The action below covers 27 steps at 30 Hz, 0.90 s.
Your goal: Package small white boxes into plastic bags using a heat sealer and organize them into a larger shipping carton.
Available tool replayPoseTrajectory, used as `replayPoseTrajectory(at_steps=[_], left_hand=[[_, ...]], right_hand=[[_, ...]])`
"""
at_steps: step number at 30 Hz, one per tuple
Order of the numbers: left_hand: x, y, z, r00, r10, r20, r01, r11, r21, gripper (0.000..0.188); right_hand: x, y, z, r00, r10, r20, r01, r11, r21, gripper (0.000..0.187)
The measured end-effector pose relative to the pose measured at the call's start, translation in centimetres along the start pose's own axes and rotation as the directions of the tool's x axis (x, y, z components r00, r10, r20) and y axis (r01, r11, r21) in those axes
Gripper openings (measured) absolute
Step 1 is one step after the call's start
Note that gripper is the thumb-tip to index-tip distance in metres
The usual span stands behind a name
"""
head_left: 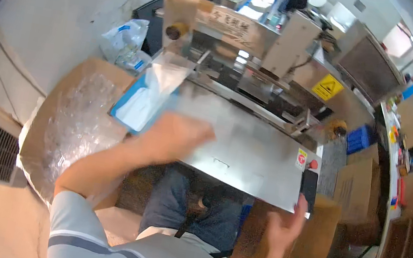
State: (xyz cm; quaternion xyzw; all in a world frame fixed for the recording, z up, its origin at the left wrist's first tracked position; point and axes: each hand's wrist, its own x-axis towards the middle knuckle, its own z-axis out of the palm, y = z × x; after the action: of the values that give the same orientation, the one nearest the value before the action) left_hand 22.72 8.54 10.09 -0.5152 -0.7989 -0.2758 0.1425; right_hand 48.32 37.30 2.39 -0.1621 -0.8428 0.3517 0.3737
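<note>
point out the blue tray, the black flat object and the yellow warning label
Blue tray (127, 96): head view, on its left rim.
Black flat object (309, 185): head view, middle of its top.
Yellow warning label (327, 87): head view, middle of its face.

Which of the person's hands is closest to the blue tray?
The left hand: it looks blurry, just right of the blue tray. The right hand is much farther away, by the flat black thing.
</note>
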Motion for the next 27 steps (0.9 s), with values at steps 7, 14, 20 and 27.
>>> replayPoseTrajectory(at_steps=[7,14,20,27], left_hand=[[-1.2,8.6,5.7,0.960,0.172,0.220,-0.084,0.930,-0.357,0.026],[-5.2,8.4,8.0,0.868,-0.309,0.389,0.497,0.550,-0.672,0.023],[-6.0,9.2,8.5,0.674,-0.517,0.528,0.734,0.388,-0.557,0.025],[-6.3,8.8,10.4,0.875,-0.471,0.112,0.472,0.778,-0.414,0.034]], right_hand=[[0.7,-4.7,5.6,0.847,-0.110,0.520,0.001,0.979,0.205,0.053],[0.1,-3.5,4.1,0.813,0.026,0.582,-0.186,0.958,0.216,0.008],[0.2,-3.1,5.1,0.939,-0.187,0.289,0.142,0.975,0.171,0.011],[0.7,-2.6,5.8,0.886,-0.318,0.338,0.277,0.947,0.163,0.012]])
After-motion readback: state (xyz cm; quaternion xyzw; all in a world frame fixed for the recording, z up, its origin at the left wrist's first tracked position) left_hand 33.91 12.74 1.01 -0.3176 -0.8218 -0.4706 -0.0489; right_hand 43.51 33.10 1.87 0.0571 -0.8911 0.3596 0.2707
